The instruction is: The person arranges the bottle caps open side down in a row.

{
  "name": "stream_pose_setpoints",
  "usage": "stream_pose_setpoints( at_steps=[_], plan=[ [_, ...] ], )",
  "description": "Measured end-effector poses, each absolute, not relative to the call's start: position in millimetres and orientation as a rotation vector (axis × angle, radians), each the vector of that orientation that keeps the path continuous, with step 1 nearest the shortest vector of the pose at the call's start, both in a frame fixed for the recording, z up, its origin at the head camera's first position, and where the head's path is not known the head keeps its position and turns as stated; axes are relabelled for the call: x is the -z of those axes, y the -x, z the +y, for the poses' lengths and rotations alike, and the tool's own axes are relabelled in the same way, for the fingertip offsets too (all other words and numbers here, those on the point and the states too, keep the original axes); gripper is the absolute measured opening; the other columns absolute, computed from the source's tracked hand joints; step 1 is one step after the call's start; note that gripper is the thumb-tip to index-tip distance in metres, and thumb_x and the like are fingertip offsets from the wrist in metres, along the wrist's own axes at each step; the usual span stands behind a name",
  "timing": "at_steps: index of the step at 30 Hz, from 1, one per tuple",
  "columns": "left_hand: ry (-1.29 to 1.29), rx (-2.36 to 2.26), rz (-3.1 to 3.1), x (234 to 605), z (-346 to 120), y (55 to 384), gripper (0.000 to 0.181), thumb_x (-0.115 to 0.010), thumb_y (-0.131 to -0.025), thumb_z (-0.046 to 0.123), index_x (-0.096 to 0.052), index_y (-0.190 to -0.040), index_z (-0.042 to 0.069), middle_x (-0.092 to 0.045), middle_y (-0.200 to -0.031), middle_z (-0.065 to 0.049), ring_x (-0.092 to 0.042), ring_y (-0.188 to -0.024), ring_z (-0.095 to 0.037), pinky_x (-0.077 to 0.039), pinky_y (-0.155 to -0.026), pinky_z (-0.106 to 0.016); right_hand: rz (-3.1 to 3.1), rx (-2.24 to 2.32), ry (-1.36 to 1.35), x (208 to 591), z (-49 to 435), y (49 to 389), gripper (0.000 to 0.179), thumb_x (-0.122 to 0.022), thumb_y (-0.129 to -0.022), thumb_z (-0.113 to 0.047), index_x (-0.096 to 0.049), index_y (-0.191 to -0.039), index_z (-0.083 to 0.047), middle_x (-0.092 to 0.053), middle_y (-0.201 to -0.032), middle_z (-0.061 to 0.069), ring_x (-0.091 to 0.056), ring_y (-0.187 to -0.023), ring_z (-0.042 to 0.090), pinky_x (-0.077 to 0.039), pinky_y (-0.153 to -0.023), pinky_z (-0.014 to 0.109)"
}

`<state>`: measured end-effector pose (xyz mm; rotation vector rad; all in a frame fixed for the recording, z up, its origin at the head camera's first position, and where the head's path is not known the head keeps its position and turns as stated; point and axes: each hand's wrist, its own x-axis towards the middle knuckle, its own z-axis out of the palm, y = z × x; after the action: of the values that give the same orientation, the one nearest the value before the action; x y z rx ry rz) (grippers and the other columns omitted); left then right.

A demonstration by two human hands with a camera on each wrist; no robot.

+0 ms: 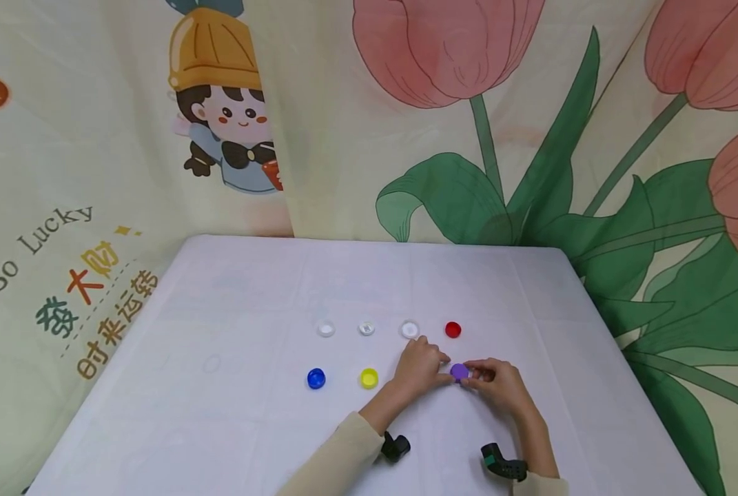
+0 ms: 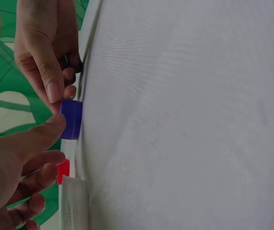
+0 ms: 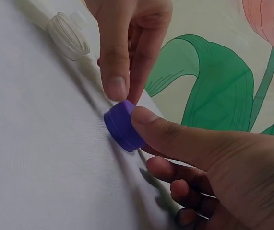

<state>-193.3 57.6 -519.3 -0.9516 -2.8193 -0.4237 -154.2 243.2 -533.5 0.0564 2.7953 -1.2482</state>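
Observation:
A purple bottle cap [image 1: 459, 372] sits between the two hands, at or just above the white tabletop. My right hand [image 1: 501, 389] comes from the right and pinches it; in the right wrist view the thumb lies along the cap [image 3: 123, 127]. From the left, my left hand [image 1: 417, 368] touches the cap with its thumb tip. Its other fingers are bent loosely apart from the thumb in the left wrist view. Beyond the hands lie a red cap [image 1: 453, 330] and a white cap [image 1: 409, 329], the latter close to the left hand's knuckles.
Two more pale caps, one clear [image 1: 326, 328] and one white [image 1: 366, 328], continue the far row leftward. A blue cap [image 1: 315, 378] and a yellow cap [image 1: 369, 378] lie nearer, left of the hands. The white-covered table [image 1: 220, 427] meets a printed curtain [image 1: 319, 138] at the back.

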Motion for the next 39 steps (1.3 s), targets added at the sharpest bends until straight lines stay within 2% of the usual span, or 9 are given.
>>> stream_pose_setpoints(
  at_steps=[2, 8, 12, 15, 19, 26, 32, 39],
  plan=[
    [0.929, 0.407, -2.821, 516.2, 53.5, 191.6, 0.038, -0.07, -0.069, 0.051, -0.072, -0.095, 0.023, -0.062, -0.071, 0.008, -0.043, -0.068, -0.01, -0.032, -0.062, -0.021, 2.802, 1.248, -0.037, 532.0, 243.7, 154.7, 0.035, -0.077, -0.067, -0.03, -0.069, -0.098, -0.016, -0.056, -0.073, -0.003, -0.045, -0.068, 0.015, -0.039, -0.057, 0.022],
    [0.857, 0.456, -2.798, 504.3, 30.6, 191.1, 0.042, -0.068, -0.07, 0.052, -0.071, -0.099, 0.022, -0.052, -0.062, 0.009, -0.042, -0.067, -0.01, -0.034, -0.061, -0.023, 2.902, 1.291, 0.04, 523.4, 236.2, 156.5, 0.036, -0.077, -0.068, -0.032, -0.07, -0.1, -0.017, -0.056, -0.075, -0.004, -0.044, -0.072, 0.015, -0.038, -0.057, 0.026],
    [0.808, 0.52, -2.78, 499.9, 10.3, 189.3, 0.044, -0.069, -0.069, 0.052, -0.07, -0.1, 0.021, -0.049, -0.062, 0.01, -0.041, -0.065, -0.01, -0.033, -0.06, -0.023, 2.961, 1.344, 0.098, 516.7, 221.7, 158.6, 0.034, -0.078, -0.068, -0.027, -0.069, -0.099, -0.018, -0.058, -0.079, 0.0, -0.045, -0.076, 0.018, -0.038, -0.058, 0.029],
    [0.782, 0.574, -2.773, 500.4, -2.4, 187.1, 0.046, -0.071, -0.067, 0.051, -0.07, -0.101, 0.021, -0.049, -0.062, 0.01, -0.039, -0.063, -0.009, -0.031, -0.059, -0.022, 2.997, 1.326, 0.167, 514.6, 209.3, 159.7, 0.035, -0.08, -0.065, -0.027, -0.07, -0.098, -0.021, -0.059, -0.084, 0.003, -0.045, -0.081, 0.02, -0.038, -0.064, 0.03],
    [0.787, 0.589, -2.795, 504.3, -12.2, 184.0, 0.049, -0.072, -0.065, 0.052, -0.07, -0.102, 0.02, -0.05, -0.064, 0.008, -0.037, -0.065, -0.009, -0.031, -0.06, -0.023, 3.078, 1.196, 0.301, 517.8, 196.7, 159.5, 0.041, -0.082, -0.06, -0.034, -0.07, -0.097, -0.023, -0.056, -0.088, 0.002, -0.042, -0.085, 0.017, -0.034, -0.07, 0.033],
    [0.838, 0.512, -2.871, 519.8, -15.3, 178.7, 0.049, -0.073, -0.064, 0.052, -0.069, -0.102, 0.022, -0.052, -0.07, 0.006, -0.039, -0.07, -0.01, -0.031, -0.061, -0.023, 3.145, 0.998, 0.408, 524.1, 186.4, 156.7, 0.044, -0.083, -0.054, -0.042, -0.072, -0.092, -0.024, -0.05, -0.086, -0.006, -0.038, -0.08, 0.011, -0.031, -0.07, 0.031],
    [0.849, 0.537, -2.848, 526.7, -15.0, 177.3, 0.044, -0.076, -0.062, 0.047, -0.071, -0.097, 0.021, -0.052, -0.071, 0.005, -0.039, -0.069, -0.011, -0.032, -0.061, -0.024, 3.115, 0.935, 0.427, 526.1, 183.1, 156.1, 0.044, -0.084, -0.054, -0.041, -0.072, -0.092, -0.022, -0.05, -0.084, -0.005, -0.038, -0.078, 0.011, -0.03, -0.07, 0.031],
    [0.826, 0.566, -2.875, 530.2, -14.4, 178.5, 0.041, -0.075, -0.064, 0.046, -0.071, -0.097, 0.021, -0.049, -0.069, 0.006, -0.037, -0.067, -0.01, -0.03, -0.06, -0.022, 3.127, 0.895, 0.433, 531.7, 179.4, 158.7, 0.041, -0.084, -0.055, -0.04, -0.072, -0.089, -0.02, -0.049, -0.084, -0.006, -0.037, -0.077, 0.01, -0.03, -0.07, 0.03]
  ],
)
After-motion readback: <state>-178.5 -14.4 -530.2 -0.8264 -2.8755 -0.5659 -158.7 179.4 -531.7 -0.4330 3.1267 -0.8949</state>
